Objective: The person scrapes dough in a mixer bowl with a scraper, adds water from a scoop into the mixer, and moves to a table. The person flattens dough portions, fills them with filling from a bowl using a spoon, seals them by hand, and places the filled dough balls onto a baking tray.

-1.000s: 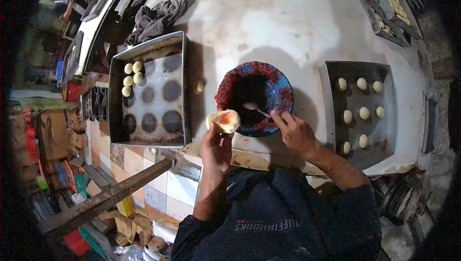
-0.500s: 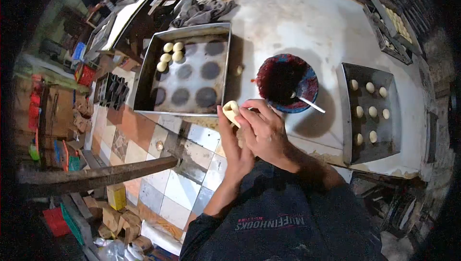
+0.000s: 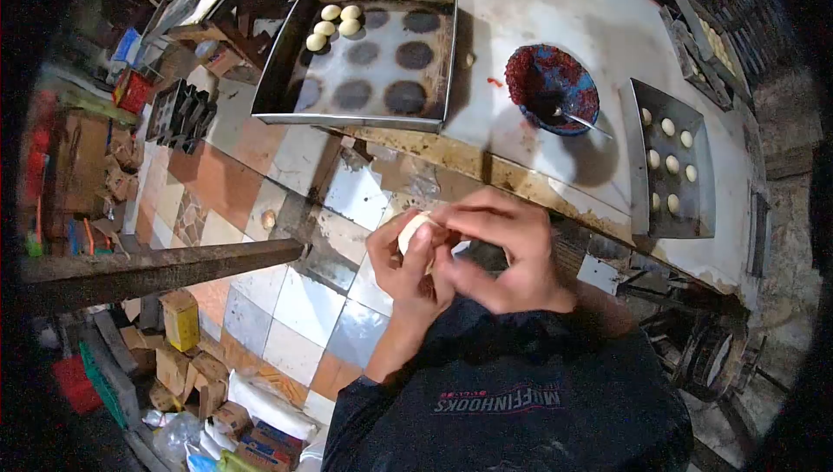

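A pale piece of dough (image 3: 413, 231) is held in front of my chest, past the table's near edge. My left hand (image 3: 406, 274) is closed around it, thumb on the near side. My right hand (image 3: 519, 255) pinches at the dough's right edge with its fingertips, partly blurred. Ahead and to the right is a blue bowl (image 3: 564, 81) smeared with dark red filling, with a spoon (image 3: 587, 123) resting in it. A large metal tray (image 3: 364, 116) on the left bears several dough balls (image 3: 325, 28) in its far left corner.
On the right of the white table (image 3: 538, 3) stands a deep tray (image 3: 640, 160) with several dough balls. More trays (image 3: 707, 47) are at the far right. A wooden beam (image 3: 173, 265) juts in from the left, above the tiled floor; boxes (image 3: 180, 320) lie below.
Both hands, with the dough, have come nearer my body, away from the tray and bowl. The hollow in the dough no longer shows. My view has tilted lower.
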### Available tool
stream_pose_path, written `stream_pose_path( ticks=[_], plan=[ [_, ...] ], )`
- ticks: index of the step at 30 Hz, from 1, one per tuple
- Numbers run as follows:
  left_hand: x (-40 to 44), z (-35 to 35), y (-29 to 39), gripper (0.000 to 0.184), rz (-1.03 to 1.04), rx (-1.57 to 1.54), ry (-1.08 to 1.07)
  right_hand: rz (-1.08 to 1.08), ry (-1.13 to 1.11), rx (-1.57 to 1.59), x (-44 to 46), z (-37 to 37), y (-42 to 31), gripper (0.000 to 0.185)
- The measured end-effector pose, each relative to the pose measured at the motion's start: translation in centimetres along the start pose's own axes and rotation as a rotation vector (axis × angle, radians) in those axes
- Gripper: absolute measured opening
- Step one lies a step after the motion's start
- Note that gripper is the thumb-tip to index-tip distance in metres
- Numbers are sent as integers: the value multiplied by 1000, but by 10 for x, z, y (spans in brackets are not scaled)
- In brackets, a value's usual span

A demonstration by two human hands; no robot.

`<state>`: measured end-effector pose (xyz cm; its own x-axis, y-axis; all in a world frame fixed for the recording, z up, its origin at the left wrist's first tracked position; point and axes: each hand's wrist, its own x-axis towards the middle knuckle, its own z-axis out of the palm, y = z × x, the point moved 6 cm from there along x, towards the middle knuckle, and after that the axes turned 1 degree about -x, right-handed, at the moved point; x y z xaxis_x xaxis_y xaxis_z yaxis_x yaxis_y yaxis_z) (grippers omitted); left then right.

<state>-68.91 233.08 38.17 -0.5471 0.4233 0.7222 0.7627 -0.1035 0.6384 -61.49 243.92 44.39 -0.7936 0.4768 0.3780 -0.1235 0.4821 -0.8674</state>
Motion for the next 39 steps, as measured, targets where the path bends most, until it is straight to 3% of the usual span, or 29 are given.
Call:
stream_pose_path(
  ticks=[1,3,5,7,8,11,12,13,14,15,16,17,19,21,22,23,25,26,27,29,31,32,33,35,36,39],
  plan=[
    [-4,-5,1,42,-89,80,-42,-91,-8,-131,-1,5,-16,34],
    [3,-12,5,46,-128,30,-77,-33,-38,-169,-10,13,-14,33],
    [4,-10,8,50,-155,-26,-114,-302,-1,-312,-16,12,-18,35],
    [-8,3,-9,52,-664,-748,-2,-287,13,-276,-14,1,-26,32],
    [1,9,-2,45,-612,-979,-18,-229,46,-258,-15,-10,-26,29],
    [-10,29,-1,51,-532,-1176,-80,-23,148,-143,-21,-36,-22,23],
    [2,37,12,41,-383,-1117,-109,121,157,22,-31,-40,-5,23],
    [9,44,18,41,-383,-1121,-133,263,170,188,-41,-44,9,23],
    [17,50,28,38,-279,-979,-183,265,196,189,-47,-54,12,23],
    [21,60,39,35,-169,-839,-228,123,224,116,-51,-66,6,25],
    [16,73,39,34,-225,-963,-124,-17,249,40,-56,-78,0,28],
    [18,86,46,50,-214,-888,-62,-158,271,-39,-62,-91,-6,31],
    [18,115,64,74,-295,-826,-6,-215,328,-86,-77,-121,3,31],
    [16,159,93,94,-469,-1030,-58,-328,400,-179,-95,-154,11,32],
    [17,182,107,109,-436,-1101,-150,-354,449,-117,-106,-176,20,27],
    [20,210,120,104,-313,-1115,-298,-359,469,-123,-112,-195,26,27],
    [23,262,143,80,-153,-1114,-585,-253,510,315,-121,-235,49,21],
    [25,284,156,57,-38,-1076,-610,-135,453,91,-126,-253,56,20],
    [24,302,162,44,-4,-1016,-486,-26,430,-23,-135,-271,64,20],
    [13,343,157,38,-270,-820,-523,24,268,-440,-149,-308,84,19],
    [-7,380,149,35,-390,-374,-653,302,532,-288,-169,-352,89,20],
    [-17,404,156,31,-246,-368,-762,259,548,-387,-176,-366,88,23],
    [-39,423,166,20,112,-230,-843,229,565,-490,-186,-379,88,26],
    [-138,458,108,14,-623,-579,-954,105,498,-595,-193,-379,99,31],
    [-164,469,110,14,-632,-594,-1000,113,396,-675,-199,-373,112,31],
    [-225,499,141,30,-1391,-1623,-1202,234,469,-630,-247,-382,153,24]
  ],
)
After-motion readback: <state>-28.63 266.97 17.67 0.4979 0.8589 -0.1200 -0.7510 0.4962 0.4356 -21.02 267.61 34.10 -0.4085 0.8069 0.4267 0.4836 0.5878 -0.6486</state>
